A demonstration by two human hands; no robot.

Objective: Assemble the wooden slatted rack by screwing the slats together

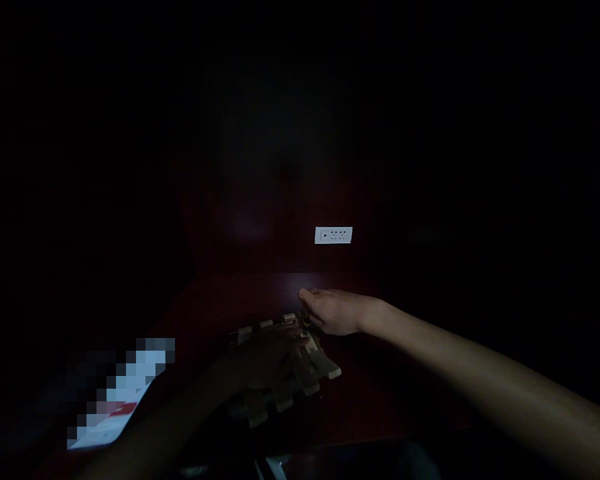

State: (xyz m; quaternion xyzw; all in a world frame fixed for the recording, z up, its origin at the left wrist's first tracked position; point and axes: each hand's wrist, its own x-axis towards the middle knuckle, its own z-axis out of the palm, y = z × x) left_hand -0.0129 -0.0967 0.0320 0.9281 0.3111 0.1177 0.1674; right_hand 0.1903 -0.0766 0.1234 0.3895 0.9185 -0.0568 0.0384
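A pale wooden slatted piece (pixel 306 381), with square tabs along its edges, lies on the dark red table. My left hand (pixel 267 353) rests flat over its middle in deep shadow, fingers stretched toward its far right end. That hand covers much of the wood. Just above the far right end is my right hand (pixel 333 311), its fingers closed in a pinch. Whatever is between those fingers is hidden. Small dark and yellowish parts (pixel 306 325) show beneath them, too dim to name.
A lit screen-like panel (pixel 130 408), partly pixelated, lies at the lower left. On the red back wall is a white socket plate (pixel 333 235). The table's front edge (pixel 350 443) runs below the wood, with pale, unclear things under it. Darkness hides the surroundings.
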